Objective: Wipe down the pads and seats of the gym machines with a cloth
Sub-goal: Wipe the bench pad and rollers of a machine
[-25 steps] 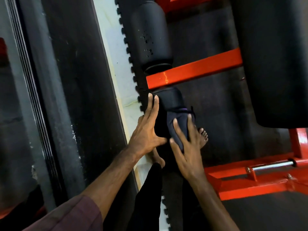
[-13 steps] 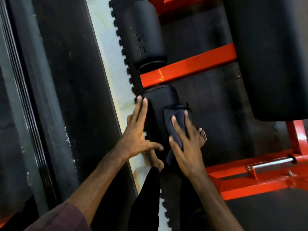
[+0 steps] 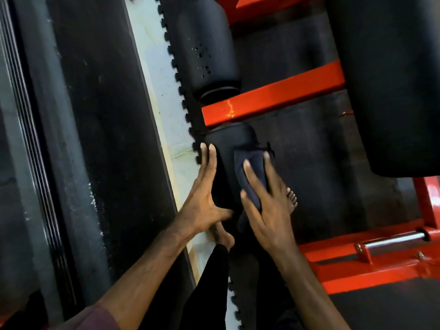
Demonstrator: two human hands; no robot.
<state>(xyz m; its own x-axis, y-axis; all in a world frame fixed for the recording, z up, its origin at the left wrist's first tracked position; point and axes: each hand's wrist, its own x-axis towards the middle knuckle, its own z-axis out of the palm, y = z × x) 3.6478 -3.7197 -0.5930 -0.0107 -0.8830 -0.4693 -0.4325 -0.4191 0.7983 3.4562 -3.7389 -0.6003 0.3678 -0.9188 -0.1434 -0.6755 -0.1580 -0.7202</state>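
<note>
Two hands in view — left hand (image 3: 202, 201) and right hand (image 3: 269, 206). One dark cloth (image 3: 250, 172). Two black roller pads: far roller pad (image 3: 202, 44) and near roller pad (image 3: 226, 148), one on each side of a single orange crossbar (image 3: 273, 94). One large black pad (image 3: 390, 79) at far right. One chrome pin (image 3: 395, 240) on the orange frame (image 3: 371, 275), near right. Two bare feet — left foot (image 3: 223, 236), right foot (image 3: 291, 198). One maroon sleeve (image 3: 95, 320), near left.
</note>
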